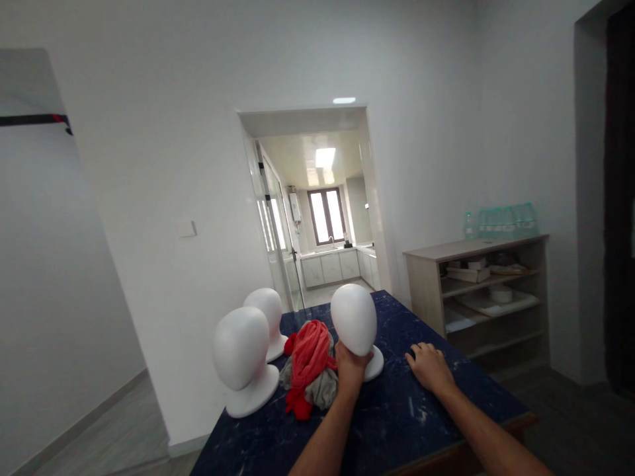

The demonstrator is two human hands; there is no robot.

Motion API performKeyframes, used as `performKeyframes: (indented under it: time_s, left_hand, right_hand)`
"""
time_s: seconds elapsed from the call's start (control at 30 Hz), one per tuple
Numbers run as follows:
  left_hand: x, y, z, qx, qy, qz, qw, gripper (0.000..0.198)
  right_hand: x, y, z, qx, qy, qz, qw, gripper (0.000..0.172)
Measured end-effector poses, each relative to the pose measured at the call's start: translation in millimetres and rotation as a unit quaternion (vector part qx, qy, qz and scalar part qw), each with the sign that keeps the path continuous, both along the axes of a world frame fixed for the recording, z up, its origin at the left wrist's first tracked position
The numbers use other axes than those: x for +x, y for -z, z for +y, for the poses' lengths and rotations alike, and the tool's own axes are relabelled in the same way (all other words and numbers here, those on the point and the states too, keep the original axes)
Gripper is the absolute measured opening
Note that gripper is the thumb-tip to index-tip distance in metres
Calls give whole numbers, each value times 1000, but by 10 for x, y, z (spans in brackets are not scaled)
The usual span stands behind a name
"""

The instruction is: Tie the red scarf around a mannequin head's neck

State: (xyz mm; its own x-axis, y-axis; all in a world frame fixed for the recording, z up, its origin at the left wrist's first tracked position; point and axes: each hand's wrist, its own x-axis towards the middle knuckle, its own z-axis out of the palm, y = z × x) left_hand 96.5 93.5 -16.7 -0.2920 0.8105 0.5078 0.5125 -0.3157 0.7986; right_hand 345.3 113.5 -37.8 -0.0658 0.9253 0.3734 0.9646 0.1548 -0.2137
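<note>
My left hand (pixel 351 362) is wrapped round the neck of a white mannequin head (pixel 354 318), which stands upright on its round base on the dark blue table (pixel 397 410). Part of the neck and base is hidden behind that hand. To the right, my right hand (pixel 430 365) lies palm down on the tabletop with its fingers spread, holding nothing. A heap of cloth sits left of my left hand: a coral-red scarf (pixel 311 354) on top of grey fabric (pixel 323 389), with bright red pieces (pixel 298 403) at its edges.
Two more white heads stand at the table's left, a nearer one (pixel 241 347) and a farther one (pixel 266 311). Beyond the right edge is a wooden shelf unit (pixel 421 277) with water bottles (pixel 506 221) on top. A doorway behind opens onto a kitchen.
</note>
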Motion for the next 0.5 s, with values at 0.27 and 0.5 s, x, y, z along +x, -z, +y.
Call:
performKeyframes:
  time_s: [0.27, 0.5]
  left_hand:
    - [94, 106, -59, 29, -42, 17, 999, 84]
    - [75, 141, -211, -6, -18, 18, 1000, 86]
  right_hand:
    - [-2, 0, 7, -2, 0, -1, 1000, 43]
    - [7, -3, 9, -1, -2, -4, 1000, 43]
